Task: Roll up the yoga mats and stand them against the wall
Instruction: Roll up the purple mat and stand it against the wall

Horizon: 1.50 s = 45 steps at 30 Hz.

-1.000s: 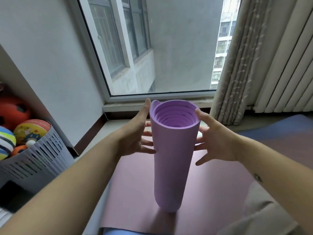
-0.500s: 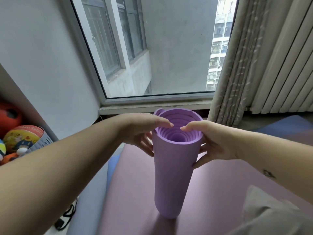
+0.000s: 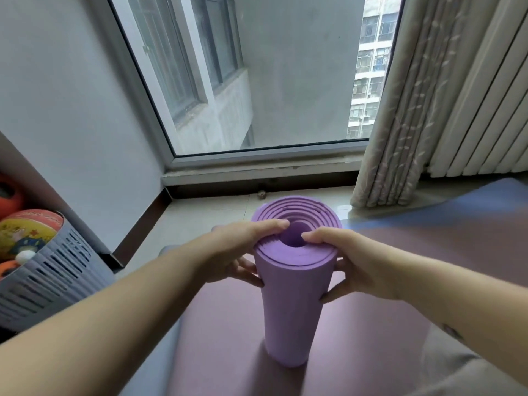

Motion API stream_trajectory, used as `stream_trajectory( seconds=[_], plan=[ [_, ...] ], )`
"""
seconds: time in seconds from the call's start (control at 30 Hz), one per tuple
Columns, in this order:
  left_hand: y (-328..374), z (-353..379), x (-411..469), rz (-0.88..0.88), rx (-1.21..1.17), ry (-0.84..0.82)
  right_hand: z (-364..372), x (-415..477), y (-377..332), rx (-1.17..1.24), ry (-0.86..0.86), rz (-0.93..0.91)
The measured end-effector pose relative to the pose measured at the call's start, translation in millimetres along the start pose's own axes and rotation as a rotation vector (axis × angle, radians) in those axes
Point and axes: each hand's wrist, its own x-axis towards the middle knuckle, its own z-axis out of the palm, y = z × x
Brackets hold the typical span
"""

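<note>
Rolled purple foam yoga mat (image 3: pixel 291 304), upright on pink mat (image 3: pixel 228 338), is clasped by left hand (image 3: pixel 231 252) and right hand (image 3: pixel 360 267), fingers curled around its top.

rolled purple mat (image 3: pixel 294 304): 1, upright | flat mats on floor: 2, one pink (image 3: pixel 228 338), one blue (image 3: pixel 457 207) | hands: 2, left hand (image 3: pixel 237 252), right hand (image 3: pixel 360 261) | grey slotted basket (image 3: pixel 54 275): 1 | balls in or by basket: at least 3, partly hidden | window (image 3: pixel 271 75): 1 | curtain (image 3: pixel 411 110): 1
</note>
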Motion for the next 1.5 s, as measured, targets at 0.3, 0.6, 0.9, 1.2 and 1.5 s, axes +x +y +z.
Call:
stream_trajectory(
  seconds=[0.3, 0.6, 0.9, 1.2, 1.5],
  plan=[
    [-12, -13, 20, -0.042, -0.207, 0.039, 9, 30, 0, 0.018, 0.011, -0.024],
    [-10, -9, 16, -0.004, -0.197, -0.062, 6, 28, -38, -0.226, 0.02, -0.121],
    [-16, -27, 30, 0.009, -0.195, -0.112, 9, 62, -48, -0.327, 0.003, -0.097],
    [1, -36, 45, -0.024, -0.164, -0.165, 7, 72, -50, -0.229, -0.005, -0.098],
    [-23, -32, 10, 0.047, -0.305, -0.145, 18, 37, -32, -0.352, -0.093, -0.213]
  ],
)
